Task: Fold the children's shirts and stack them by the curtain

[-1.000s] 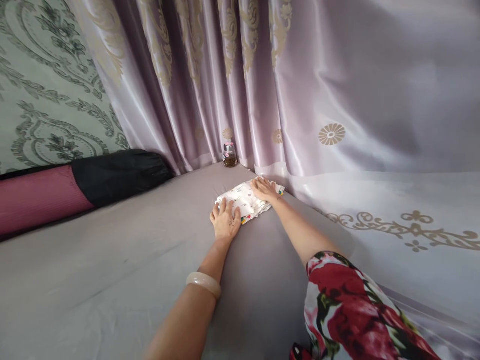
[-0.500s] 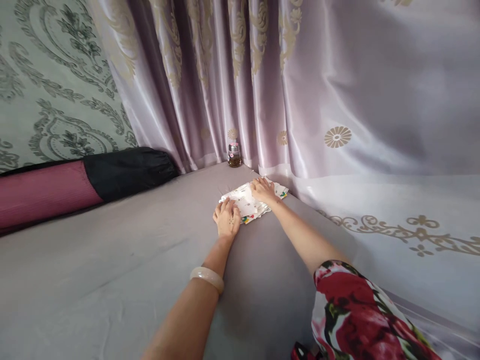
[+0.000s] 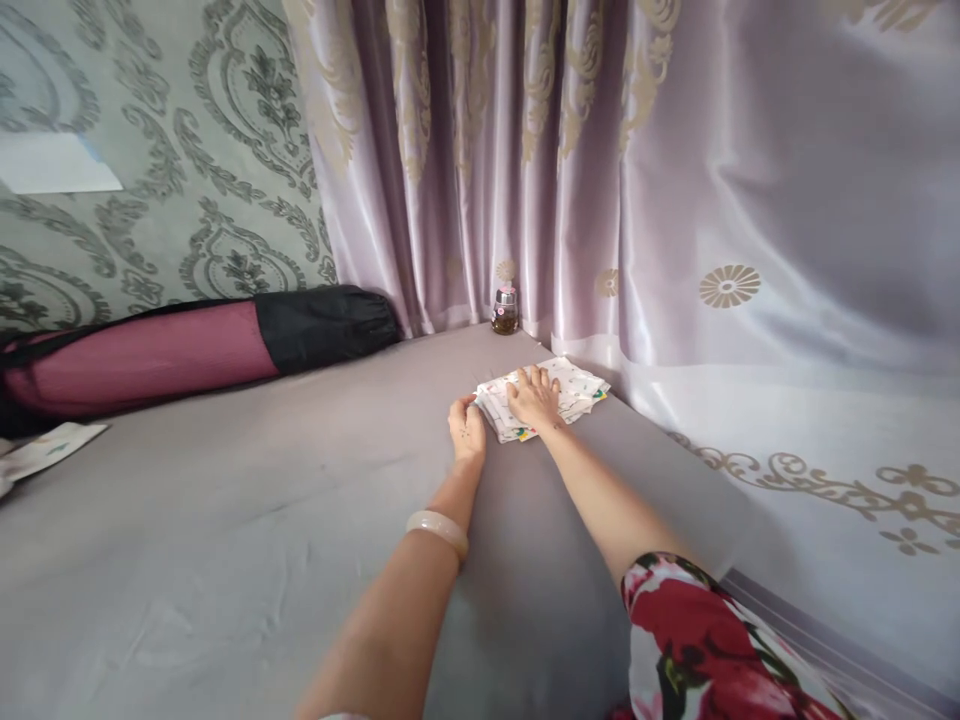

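A stack of folded white cloths with small coloured prints lies on the grey bed sheet, near its far right edge. My right hand rests flat on top of the stack, fingers spread and pointing away from me. At the stack's left corner, my left hand, with a pale bangle on the wrist, has its fingers curled around the edge. Some left fingertips are hidden by the hand and the cloth.
A small jar with a metal lid stands in the far corner by the purple curtain. Along the patterned wall lies a long maroon and black bag. Another white printed cloth shows at the far left on the grey sheet.
My left hand has gone from lying over the stack's near left part to its left edge, fingers curling in. The right hand shifts toward the stack's middle. The view has turned left.
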`<state>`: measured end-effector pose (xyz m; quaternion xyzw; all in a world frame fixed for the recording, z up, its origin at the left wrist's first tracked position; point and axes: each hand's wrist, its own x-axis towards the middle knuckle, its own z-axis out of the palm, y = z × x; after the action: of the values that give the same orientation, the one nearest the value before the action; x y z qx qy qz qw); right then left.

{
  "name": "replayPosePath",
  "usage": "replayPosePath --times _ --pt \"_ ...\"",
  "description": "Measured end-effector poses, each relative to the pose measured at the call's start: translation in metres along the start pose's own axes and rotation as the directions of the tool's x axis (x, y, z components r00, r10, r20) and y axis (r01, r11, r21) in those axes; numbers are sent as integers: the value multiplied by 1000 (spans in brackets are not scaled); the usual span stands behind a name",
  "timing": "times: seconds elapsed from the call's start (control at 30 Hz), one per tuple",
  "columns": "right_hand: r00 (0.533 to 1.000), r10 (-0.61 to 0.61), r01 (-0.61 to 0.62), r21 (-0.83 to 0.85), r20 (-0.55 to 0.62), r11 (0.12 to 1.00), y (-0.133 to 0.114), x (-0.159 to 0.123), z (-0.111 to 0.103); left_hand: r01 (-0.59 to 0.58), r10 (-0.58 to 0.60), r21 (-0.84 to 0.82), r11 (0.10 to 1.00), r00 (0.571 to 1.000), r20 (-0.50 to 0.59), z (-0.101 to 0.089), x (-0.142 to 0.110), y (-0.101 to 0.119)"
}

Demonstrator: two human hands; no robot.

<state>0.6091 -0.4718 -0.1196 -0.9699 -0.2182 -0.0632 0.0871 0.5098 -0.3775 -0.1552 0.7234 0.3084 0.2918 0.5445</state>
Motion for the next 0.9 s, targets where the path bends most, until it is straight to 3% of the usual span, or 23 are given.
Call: replayPosePath --times 0.17,0.33,0.53,0.67,0.8,0.9 --pt "1000 1 -1 -14 -2 1000 -1 1 2 158 -144 -109 981 982 125 -21 -1 -3" --pt "1000 -4 5 -40 9 999 3 5 4 193 -175 -79 978 964 199 -63 2 -11" --pt "998 -17 22 -91 56 996 6 15 2 146 -147 18 989 981 123 -151 10 -28" --pt "998 -49 46 -86 -40 995 3 18 -4 112 -114 134 985 993 10 -217 14 -41" --pt "991 -120 116 -76 -60 990 -21 9 -4 123 -107 239 963 991 -79 -273 12 -50" --pt "973 -222 217 -73 -63 973 -54 -12 4 151 -118 281 948 985 -129 -301 9 -56"
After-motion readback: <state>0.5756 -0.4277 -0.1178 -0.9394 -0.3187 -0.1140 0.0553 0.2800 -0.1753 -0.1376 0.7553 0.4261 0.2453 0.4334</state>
